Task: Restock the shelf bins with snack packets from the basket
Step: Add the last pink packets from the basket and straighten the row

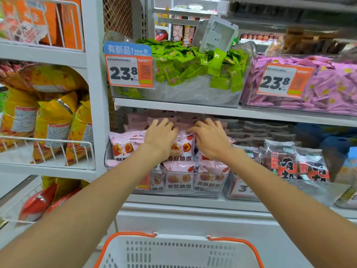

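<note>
Pink snack packets [179, 181] printed with red-orange fruit fill a clear bin [222, 192] on the lower shelf. My left hand [161, 137] rests on top of the packets, fingers bent over the upper edge of an upright pink packet [184, 146]. My right hand [211, 139] lies just right of it, fingers spread, fingertips touching that same packet's top. Both thumbs are hidden. A white basket with an orange rim [251, 246] stands below my arms; no packet shows in the part of it that is in view.
Above, clear bins hold green packets [185, 70] and purple packets [318, 88] behind 23.8 price tags. A bin of dark red-and-black packets [286, 161] sits right of the pink bin. Wire racks with yellow bags [54, 124] stand at the left.
</note>
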Tool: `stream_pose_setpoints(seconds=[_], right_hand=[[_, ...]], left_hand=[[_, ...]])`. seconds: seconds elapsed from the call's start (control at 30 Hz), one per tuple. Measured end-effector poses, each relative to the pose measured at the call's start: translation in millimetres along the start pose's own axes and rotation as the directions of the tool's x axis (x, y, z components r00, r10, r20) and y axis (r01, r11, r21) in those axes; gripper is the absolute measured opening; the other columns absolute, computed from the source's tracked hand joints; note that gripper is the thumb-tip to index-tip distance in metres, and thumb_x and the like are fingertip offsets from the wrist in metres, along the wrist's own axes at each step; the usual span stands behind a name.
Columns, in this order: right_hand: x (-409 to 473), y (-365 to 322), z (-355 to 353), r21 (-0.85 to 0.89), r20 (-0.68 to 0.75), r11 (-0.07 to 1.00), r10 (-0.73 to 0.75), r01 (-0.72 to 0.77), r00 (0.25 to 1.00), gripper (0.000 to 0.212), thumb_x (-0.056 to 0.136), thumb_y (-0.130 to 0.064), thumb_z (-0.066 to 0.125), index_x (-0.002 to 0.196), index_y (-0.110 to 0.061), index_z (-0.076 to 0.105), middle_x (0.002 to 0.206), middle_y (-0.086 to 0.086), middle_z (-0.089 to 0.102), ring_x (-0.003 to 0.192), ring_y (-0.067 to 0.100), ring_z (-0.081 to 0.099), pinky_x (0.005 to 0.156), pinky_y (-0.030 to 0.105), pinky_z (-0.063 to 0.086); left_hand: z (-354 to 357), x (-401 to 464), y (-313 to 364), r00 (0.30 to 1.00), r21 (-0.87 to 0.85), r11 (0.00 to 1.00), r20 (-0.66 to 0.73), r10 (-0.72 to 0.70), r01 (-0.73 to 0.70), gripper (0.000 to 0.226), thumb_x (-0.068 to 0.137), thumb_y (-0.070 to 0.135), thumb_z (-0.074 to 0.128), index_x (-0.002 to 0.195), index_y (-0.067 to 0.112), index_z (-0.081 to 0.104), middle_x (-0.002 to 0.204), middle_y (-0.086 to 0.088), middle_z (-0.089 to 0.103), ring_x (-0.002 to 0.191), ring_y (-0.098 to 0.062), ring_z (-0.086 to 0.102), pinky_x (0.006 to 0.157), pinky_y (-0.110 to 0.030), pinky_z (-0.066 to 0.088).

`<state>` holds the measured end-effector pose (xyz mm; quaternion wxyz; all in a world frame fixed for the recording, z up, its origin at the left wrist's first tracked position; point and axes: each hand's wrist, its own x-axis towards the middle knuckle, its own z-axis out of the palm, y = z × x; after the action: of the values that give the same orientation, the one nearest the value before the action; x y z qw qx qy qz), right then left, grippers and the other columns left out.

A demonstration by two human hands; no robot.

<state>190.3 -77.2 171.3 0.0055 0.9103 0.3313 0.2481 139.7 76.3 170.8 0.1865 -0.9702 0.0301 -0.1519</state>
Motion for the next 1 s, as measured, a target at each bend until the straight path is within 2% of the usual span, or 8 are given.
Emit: stream_pose_setpoints(seconds=[0.27,0.37,0.47,0.57,0.63,0.77,0.83,1.0], right_hand=[[10,3,-3,-0.129,0.221,0.991,0.071,-0.043,0.973,0.044,0.094,-0.021,0.036,0.135,-0.029,0.051,0.137,0.006,0.046,0.127,0.028,0.034,0.102,0.042,0.024],[9,13,1,0.107,0.183,0.992,0.049,-0.069,0.982,0.044,0.096,-0.017,0.034,0.134,-0.026,0.053,0.139,0.003,0.048,0.127,0.028,0.037,0.103,0.041,0.028],[-3,31,-4,0.478,0.054,0.868,0.128,-0.138,0.990,0.041,0.095,-0.005,0.038,0.128,-0.015,0.059,0.129,0.009,0.058,0.122,0.029,0.047,0.102,0.035,0.034],[-45,56,-4,0.554,-0.023,0.787,0.342,-0.273,0.939,0.039,0.098,-0.010,0.040,0.135,-0.014,0.051,0.132,0.007,0.052,0.125,0.025,0.043,0.103,0.032,0.033],[-68,60,-3,0.609,0.098,0.689,0.425,-0.392,0.900,0.047,0.101,-0.021,0.039,0.147,-0.016,0.031,0.151,0.004,0.033,0.138,0.023,0.032,0.112,0.037,0.027],[-75,40,2,0.744,0.408,0.416,0.336,-0.523,0.849,0.066,0.101,-0.041,0.034,0.153,-0.020,-0.001,0.159,-0.003,0.008,0.145,0.020,0.016,0.116,0.038,0.016],[-68,32,11,0.800,0.380,0.346,0.341,-0.491,0.860,0.065,0.100,-0.042,0.037,0.153,-0.024,0.004,0.158,-0.003,0.015,0.144,0.020,0.021,0.115,0.038,0.021],[-57,43,33,0.830,0.281,0.383,0.339,-0.405,0.898,0.052,0.098,-0.035,0.047,0.146,-0.034,0.028,0.150,-0.002,0.033,0.128,0.017,0.043,0.111,0.043,0.033]], left_hand=[[-4,6,3,0.999,0.055,0.998,0.015,0.038,-0.038,0.073,0.082,0.071,0.044,0.138,0.024,0.046,0.134,-0.003,0.046,0.129,-0.025,0.029,0.103,-0.036,0.023],[-5,5,4,0.998,0.015,0.999,0.037,0.046,-0.046,0.069,0.083,0.069,0.045,0.140,0.028,0.043,0.140,-0.005,0.039,0.133,-0.026,0.025,0.109,-0.038,0.020],[-3,-4,-1,0.998,-0.087,0.995,0.044,0.044,-0.040,0.078,0.083,0.070,0.045,0.148,0.029,0.028,0.154,-0.008,0.021,0.142,-0.027,0.014,0.116,-0.043,0.010],[-4,-12,5,0.998,-0.161,0.985,-0.020,0.052,-0.055,0.093,0.081,0.075,0.038,0.152,0.023,0.009,0.159,-0.007,0.008,0.147,-0.023,0.004,0.119,-0.042,-0.001],[-7,-8,18,0.993,-0.170,0.981,-0.080,0.083,-0.096,0.090,0.085,0.073,0.030,0.153,0.022,0.001,0.159,-0.006,0.008,0.147,-0.022,0.004,0.119,-0.041,-0.003],[-5,10,47,0.989,-0.145,0.979,-0.049,0.140,-0.145,0.073,0.095,0.061,0.016,0.152,0.021,-0.005,0.160,-0.004,0.011,0.146,-0.021,0.010,0.118,-0.041,0.000],[3,14,47,0.992,-0.142,0.982,-0.017,0.126,-0.127,0.070,0.096,0.058,0.015,0.152,0.020,-0.002,0.159,-0.002,0.014,0.145,-0.021,0.015,0.118,-0.042,0.004],[8,15,45,0.992,-0.149,0.984,-0.094,0.086,-0.099,0.072,0.093,0.062,0.021,0.152,0.024,0.006,0.158,-0.001,0.015,0.143,-0.022,0.016,0.116,-0.044,0.008]])
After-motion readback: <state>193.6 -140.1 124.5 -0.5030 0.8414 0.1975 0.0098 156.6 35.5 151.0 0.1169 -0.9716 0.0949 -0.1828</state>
